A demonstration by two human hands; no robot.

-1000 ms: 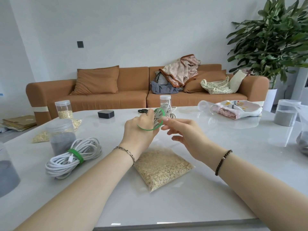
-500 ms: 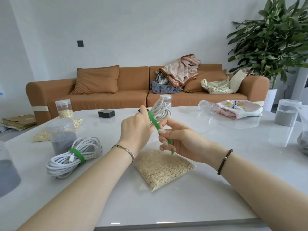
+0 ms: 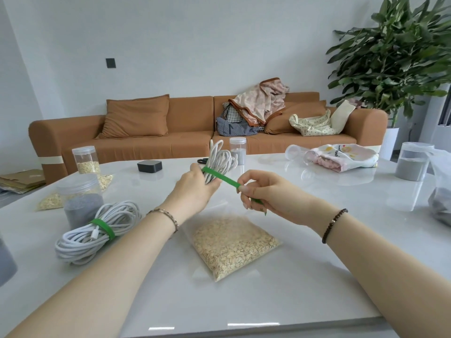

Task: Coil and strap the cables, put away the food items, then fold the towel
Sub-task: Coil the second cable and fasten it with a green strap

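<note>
Gripping looped white cable (image 3: 220, 162), left hand (image 3: 195, 189), right hand (image 3: 263, 193) pinching flat green strap (image 3: 220, 177)

White table (image 3: 317, 276) — on it a strapped cable coil (image 3: 97, 230), oat bag (image 3: 234, 245), jars (image 3: 412, 162), patterned cloth (image 3: 341, 156).

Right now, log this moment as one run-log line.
step: strapping | left hand: grips white cable bundle | right hand: pinches green strap, taut | other coil: strapped, on table

text: none legible | towel (image 3: 341, 156): small dark print, too blurred to read
</note>
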